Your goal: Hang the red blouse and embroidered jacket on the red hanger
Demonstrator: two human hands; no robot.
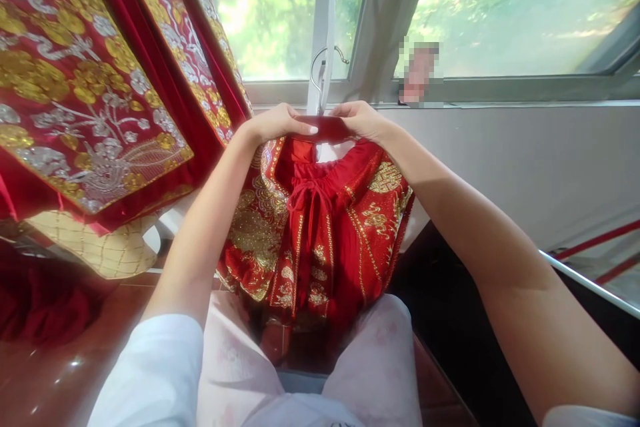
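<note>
Here, the left hand [277,123] and right hand [363,119] curl closed over a red hanger [325,128], one at each end. A red-and-gold embroidered skirt [300,233], tied at the waist, hangs from it before a window [280,13], beneath a metal hook [311,68].

This looks like a shop or dressing room for formal clothes, though the view cannot settle which. At upper left, red robes [85,93] heavy with gold and silver embroidery hang in a row. At the centre, a matching red garment [310,240] is held up by a hanger [320,63] with a metal hook. A wide window [520,7] shows trees at upper right, and reddish floor tiles [55,373] cover the lower left.
</note>
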